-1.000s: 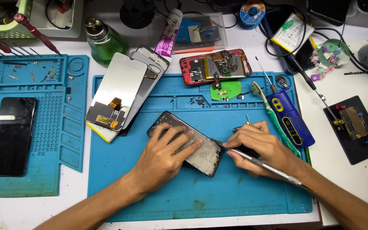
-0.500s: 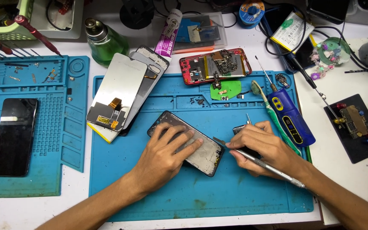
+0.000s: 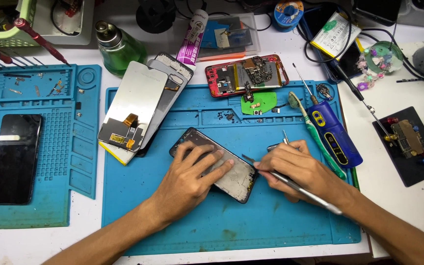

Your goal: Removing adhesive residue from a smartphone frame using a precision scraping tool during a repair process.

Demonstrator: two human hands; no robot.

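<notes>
Little had shifted since the earlier frame; left hand remained pressed flat on the phone frame; right hand gripped the metal pry tool at its edge, prying in hand; steady leverage judged necessary next.

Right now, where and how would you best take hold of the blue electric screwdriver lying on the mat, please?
Probably by the thick blue body of the electric screwdriver, from above, fingers across its long sides. It lies flat and slanted, thin bit pointing to the far left; a green toothbrush crowds its left side. The right hand is nearest.
</notes>
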